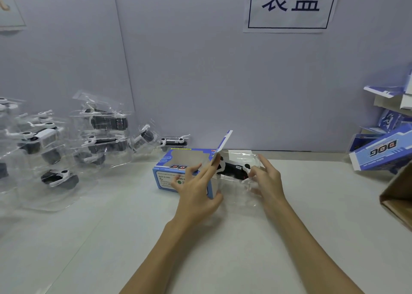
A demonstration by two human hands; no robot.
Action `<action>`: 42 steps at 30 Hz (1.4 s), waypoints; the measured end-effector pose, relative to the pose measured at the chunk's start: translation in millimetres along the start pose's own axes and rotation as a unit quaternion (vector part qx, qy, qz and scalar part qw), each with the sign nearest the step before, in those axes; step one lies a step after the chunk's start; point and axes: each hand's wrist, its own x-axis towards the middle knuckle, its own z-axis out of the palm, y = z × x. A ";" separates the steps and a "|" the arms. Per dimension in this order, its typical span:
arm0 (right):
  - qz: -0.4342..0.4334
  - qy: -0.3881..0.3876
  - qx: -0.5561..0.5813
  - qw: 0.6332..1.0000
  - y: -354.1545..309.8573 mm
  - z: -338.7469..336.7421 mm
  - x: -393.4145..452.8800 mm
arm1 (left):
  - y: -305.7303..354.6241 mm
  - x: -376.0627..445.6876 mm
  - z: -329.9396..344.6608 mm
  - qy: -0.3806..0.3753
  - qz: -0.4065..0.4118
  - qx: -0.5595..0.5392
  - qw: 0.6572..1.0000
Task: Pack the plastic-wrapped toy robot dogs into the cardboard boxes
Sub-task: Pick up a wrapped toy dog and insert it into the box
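My left grip [196,186] clamps the box [178,171], right grip [266,180] pinches a half-inserted dog [231,170]; the pile [66,142] at frame left remains unpacked.

A blue cardboard box [178,171], end flap raised, was held by the left hand [196,191] on the white table [111,238]. A wrapped toy dog [234,170] at its open end was gripped by the right hand [267,180]. Bagged dogs [66,142] were heaped left; packed boxes [383,149] were stacked right.
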 end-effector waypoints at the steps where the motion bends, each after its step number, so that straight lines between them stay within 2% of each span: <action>1: 0.000 0.000 -0.001 1.000 0.7 -0.4 0.9 | 0.0 0.2 0.7 0.008 -0.004 -0.010 1.000; 7: 0.007 -0.033 0.004 0.999 4.6 1.8 -1.3 | 1.9 1.0 -0.4 0.018 -0.043 -0.096 0.994; 12: -0.029 -0.034 -0.026 0.999 -4.5 11.7 -15.3 | 2.6 2.9 -8.4 0.035 -0.103 -0.221 0.969; 15: -0.042 -0.041 -0.029 0.998 -13.5 13.0 -17.7 | 4.4 4.6 -16.1 0.047 -0.117 -0.252 0.959; 21: -0.065 -0.032 -0.033 0.997 -17.4 8.7 -11.9 | 7.3 1.4 -14.8 0.047 -0.090 -0.222 0.970; 27: -0.052 -0.033 -0.078 0.995 -4.0 5.8 -10.2 | 3.7 2.0 -3.7 0.034 -0.060 -0.153 0.986; 30: -0.090 -0.034 -0.161 0.982 -1.2 8.4 -10.8 | -1.3 1.3 1.2 0.022 -0.036 -0.103 0.994; 35: -0.148 -0.088 -0.323 0.931 -3.5 14.2 -23.1 | -3.0 -1.2 6.3 0.002 -0.005 -0.078 0.997; 37: -0.152 -0.116 -0.262 0.946 -0.5 23.0 -28.6 | 1.6 -3.6 10.2 -0.011 0.008 -0.085 0.996; 39: -0.113 -0.121 -0.053 0.985 2.2 31.1 -34.1 | 8.0 -6.4 15.6 -0.023 0.027 -0.096 0.995; 40: -0.088 -0.109 0.041 0.989 2.4 33.1 -35.2 | 11.6 -7.1 17.5 -0.025 0.036 -0.100 0.994; 42: -0.062 -0.060 0.130 0.988 0.8 31.2 -30.4 | 16.3 -5.6 18.9 -0.010 0.038 -0.099 0.994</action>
